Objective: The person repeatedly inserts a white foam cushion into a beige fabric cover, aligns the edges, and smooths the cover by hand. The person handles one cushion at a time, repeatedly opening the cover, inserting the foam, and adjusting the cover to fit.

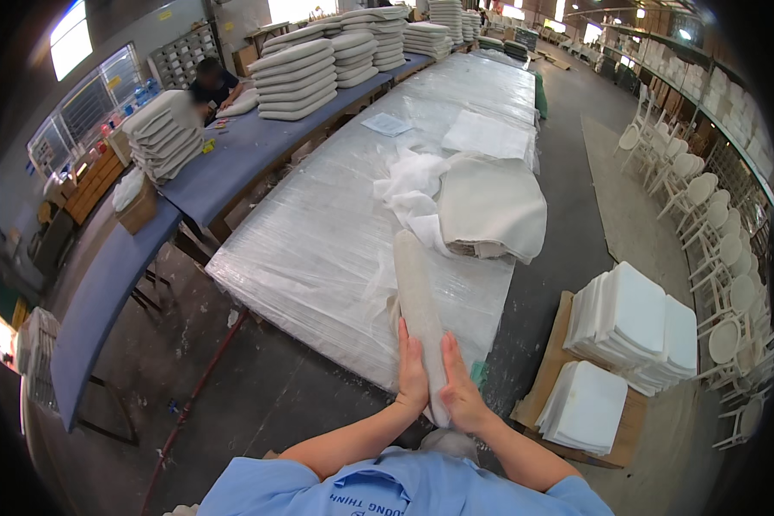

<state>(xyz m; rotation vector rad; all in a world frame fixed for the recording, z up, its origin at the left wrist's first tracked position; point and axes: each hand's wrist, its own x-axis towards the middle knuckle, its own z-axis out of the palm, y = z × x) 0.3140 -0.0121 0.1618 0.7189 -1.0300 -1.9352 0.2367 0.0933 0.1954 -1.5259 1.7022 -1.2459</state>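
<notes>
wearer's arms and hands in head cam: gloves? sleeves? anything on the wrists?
No gloves: the left hand and right hand are both bare, fingers uncovered. No watch, band or ring shows on either wrist. The forearms are bare up to short light-blue sleeves at the lower edge of the picture. The shirt is the same light blue, with darker printed lettering across the chest.

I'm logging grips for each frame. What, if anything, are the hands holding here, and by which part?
Both hands hold a cream cushion standing on edge, by its near end: the left hand flat against its left face, the right hand against its right face.
</notes>
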